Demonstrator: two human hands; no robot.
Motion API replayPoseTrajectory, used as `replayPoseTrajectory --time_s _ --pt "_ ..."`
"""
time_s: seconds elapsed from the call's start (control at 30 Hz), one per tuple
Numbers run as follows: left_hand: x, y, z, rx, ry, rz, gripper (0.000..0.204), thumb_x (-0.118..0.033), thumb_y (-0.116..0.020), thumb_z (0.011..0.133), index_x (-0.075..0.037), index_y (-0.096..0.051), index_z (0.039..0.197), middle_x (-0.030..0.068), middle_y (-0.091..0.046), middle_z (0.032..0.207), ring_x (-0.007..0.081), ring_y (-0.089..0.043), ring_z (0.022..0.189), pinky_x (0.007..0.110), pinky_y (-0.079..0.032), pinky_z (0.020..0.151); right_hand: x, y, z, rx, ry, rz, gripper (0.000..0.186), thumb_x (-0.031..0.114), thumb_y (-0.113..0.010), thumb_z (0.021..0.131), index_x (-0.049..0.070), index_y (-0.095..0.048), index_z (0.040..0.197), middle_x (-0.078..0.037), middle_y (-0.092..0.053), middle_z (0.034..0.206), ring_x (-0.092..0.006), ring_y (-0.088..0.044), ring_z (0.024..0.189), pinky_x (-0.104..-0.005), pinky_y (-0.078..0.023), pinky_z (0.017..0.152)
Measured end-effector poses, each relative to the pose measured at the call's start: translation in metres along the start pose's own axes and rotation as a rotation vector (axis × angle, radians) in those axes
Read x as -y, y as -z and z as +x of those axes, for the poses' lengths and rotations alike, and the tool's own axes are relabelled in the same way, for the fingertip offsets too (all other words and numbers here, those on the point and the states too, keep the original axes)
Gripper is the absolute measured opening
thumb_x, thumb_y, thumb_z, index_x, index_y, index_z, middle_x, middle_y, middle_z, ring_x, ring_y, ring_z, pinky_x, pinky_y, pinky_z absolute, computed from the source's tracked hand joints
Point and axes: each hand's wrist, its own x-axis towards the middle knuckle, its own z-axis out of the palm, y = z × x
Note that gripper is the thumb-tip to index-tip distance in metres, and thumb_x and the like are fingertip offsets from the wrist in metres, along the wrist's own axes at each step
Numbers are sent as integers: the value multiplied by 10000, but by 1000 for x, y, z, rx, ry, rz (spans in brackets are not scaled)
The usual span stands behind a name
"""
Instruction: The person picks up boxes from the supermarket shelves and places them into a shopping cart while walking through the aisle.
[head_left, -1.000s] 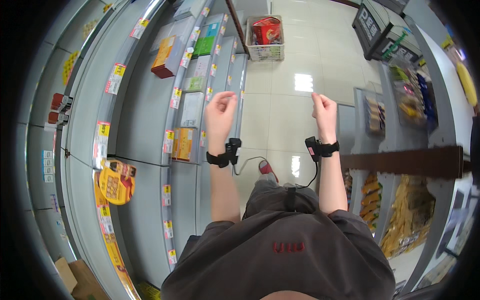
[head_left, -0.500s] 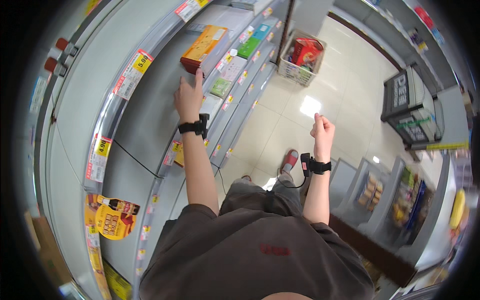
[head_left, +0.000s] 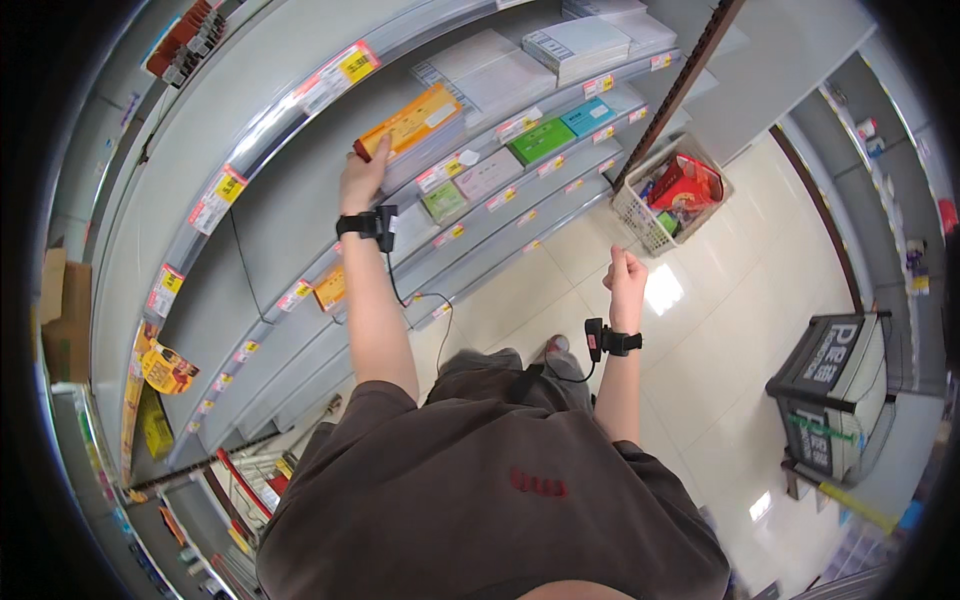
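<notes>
My left hand (head_left: 362,182) is closed on the near end of a flat orange pack (head_left: 412,122) with a dark red edge. Its thumb lies on the top face, and the other fingers are partly hidden at the end. The pack rests on or just above a pale stack on a grey shelf (head_left: 280,190); I cannot tell which. Held out over the floor, my right hand (head_left: 626,278) is a loose fist with nothing visible in it. Both wrists wear black straps with small devices.
White paper stacks (head_left: 490,72) lie farther along the shelf. Lower tiers hold a green pack (head_left: 541,141) and a light green pack (head_left: 443,200). A basket (head_left: 645,225) with red packages stands on the floor. A black-and-grey crate (head_left: 815,375) is at right.
My view has shifted, bringing more of the shelves and a cart at lower left into sight. The left hand has gone from the orange pack's end to a grip with its thumb on top.
</notes>
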Motion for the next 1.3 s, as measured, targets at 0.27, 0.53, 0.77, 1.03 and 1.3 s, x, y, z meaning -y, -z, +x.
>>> replayPoseTrajectory --time_s 0.27,0.53,0.77,1.03,1.3 --pt "-22 11 -10 65 288 -505 583 -576 -752 724 -17 -597 773 49 -544 643 128 -455 475 289 -330 414 -22 43 78 42 -182 147 415 240 -607 944 157 -383 605 73 -288 542 -51 -231 468 -249 -203 449" --pt "-36 27 -16 117 390 -422 615 -598 -823 626 -34 -607 741 17 -493 663 108 -416 588 268 -300 503 -59 -1 119 188 -295 269 375 251 -631 931 174 -393 652 82 -298 572 -41 -241 471 -243 -185 450" --pt "-60 24 -33 93 406 -664 653 -514 -788 737 53 -632 1020 100 -656 910 142 -615 796 233 -459 666 -23 -72 138 453 -249 152 339 258 -583 964 150 -428 682 87 -277 596 -38 -235 525 -237 -210 482" --pt "-43 4 -27 13 89 -855 847 -326 -804 761 6 -318 1369 162 -501 1225 197 -543 1106 281 -455 918 34 -154 151 749 -174 -7 280 262 -564 979 97 -489 766 71 -323 621 -42 -288 542 -236 -249 504" --pt "-41 10 -42 -97 239 -1289 502 -180 -689 858 -15 -478 1284 105 -582 1209 187 -570 1094 317 -472 908 36 -166 160 938 -92 -20 179 227 -578 969 77 -520 891 67 -423 694 -31 -365 610 -209 -297 534"
